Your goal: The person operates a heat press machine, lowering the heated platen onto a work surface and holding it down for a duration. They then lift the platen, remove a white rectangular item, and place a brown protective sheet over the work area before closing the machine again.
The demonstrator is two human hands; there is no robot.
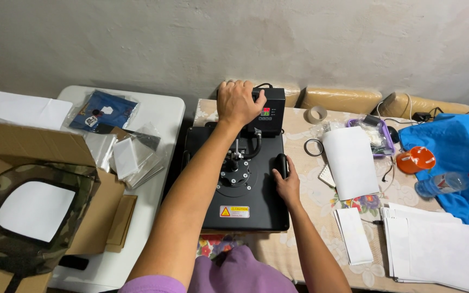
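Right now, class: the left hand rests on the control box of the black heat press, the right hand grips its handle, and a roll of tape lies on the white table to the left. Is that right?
Not quite. The roll of tape lies on the patterned cloth right of the heat press, not on the white table. The head view shows it. The left hand does rest on the control box, and the right hand grips the handle.

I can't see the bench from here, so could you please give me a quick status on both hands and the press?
Left hand on control box. Right hand gripping black handle of closed heat press. Nothing blocking.
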